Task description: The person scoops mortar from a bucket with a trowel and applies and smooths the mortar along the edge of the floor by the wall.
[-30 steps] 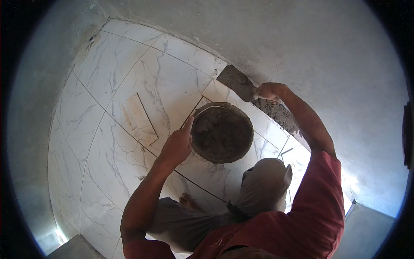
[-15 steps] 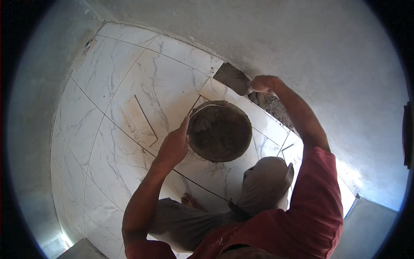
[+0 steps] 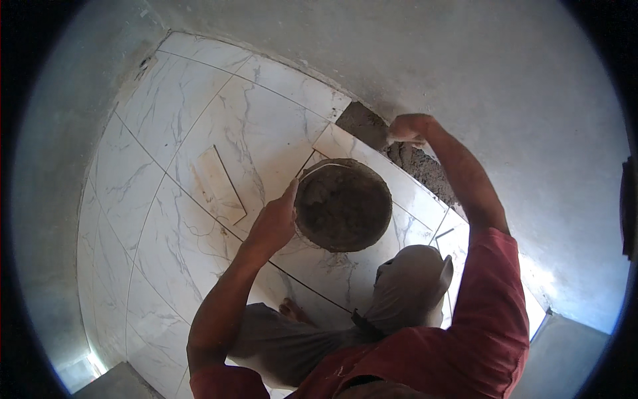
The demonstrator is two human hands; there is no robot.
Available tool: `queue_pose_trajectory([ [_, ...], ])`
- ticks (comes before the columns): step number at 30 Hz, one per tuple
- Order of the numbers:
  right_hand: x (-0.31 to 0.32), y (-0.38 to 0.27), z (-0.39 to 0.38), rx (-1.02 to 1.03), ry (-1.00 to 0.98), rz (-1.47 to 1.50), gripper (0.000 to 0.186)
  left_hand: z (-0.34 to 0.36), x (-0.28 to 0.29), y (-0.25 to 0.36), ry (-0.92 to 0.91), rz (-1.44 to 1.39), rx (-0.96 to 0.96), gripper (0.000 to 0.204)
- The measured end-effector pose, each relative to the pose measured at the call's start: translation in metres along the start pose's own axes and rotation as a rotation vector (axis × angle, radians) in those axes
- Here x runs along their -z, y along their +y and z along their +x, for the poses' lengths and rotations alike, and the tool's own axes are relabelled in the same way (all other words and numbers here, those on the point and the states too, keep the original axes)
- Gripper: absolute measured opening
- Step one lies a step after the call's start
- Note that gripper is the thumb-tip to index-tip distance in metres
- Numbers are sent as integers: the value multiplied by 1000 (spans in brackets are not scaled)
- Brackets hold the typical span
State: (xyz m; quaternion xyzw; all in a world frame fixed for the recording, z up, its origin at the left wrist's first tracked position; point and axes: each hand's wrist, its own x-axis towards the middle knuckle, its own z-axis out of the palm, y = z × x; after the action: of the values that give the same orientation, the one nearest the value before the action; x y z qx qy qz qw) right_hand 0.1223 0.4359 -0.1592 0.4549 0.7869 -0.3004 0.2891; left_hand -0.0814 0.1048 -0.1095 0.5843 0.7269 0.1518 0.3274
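A round bucket (image 3: 342,209) of wet grey mortar stands on the marbled tiles in front of me. My left hand (image 3: 276,223) grips its rim on the left side, near the pale wire handle. Farther off to the right, my right hand (image 3: 409,128) is closed around a trowel, low over a strip of mortar (image 3: 425,171) along the wall's foot. The trowel's blade hardly stands out from the grey mortar, and my fingers cover its grip. At the far end the mortar looks smoother; nearer my forearm it is rough and lumpy.
White tiles with grey veins (image 3: 149,219) cover the floor. Left of the bucket lies a narrow, stained tile offcut (image 3: 222,186). A grey plastered wall (image 3: 465,73) rises beside the mortar strip, and another wall (image 3: 60,166) bounds the left. My bent knee (image 3: 412,272) is close to the bucket.
The view has shifted slightly. My right hand stays over the mortar strip, with the trowel's blade now less distinct against it. My left hand keeps hold of the bucket.
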Motion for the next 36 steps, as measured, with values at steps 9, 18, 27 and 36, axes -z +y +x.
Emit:
queue_pose_trajectory([
  [9, -31, 14, 26, -6, 189, -195, 25, 0, -4, -6, 37, 52, 4, 64],
  [18, 18, -36, -16, -81, 61, -274, 29, 0, 2, 8, -21, 47, 33, 60],
  [27, 6, -23, -15, -63, 29, -292, 29, -3, -3, -3, 9, 29, 9, 67],
  [36, -70, 52, -8, 152, 261, -141, 31, -6, -3, -3, 54, -15, -55, 60],
])
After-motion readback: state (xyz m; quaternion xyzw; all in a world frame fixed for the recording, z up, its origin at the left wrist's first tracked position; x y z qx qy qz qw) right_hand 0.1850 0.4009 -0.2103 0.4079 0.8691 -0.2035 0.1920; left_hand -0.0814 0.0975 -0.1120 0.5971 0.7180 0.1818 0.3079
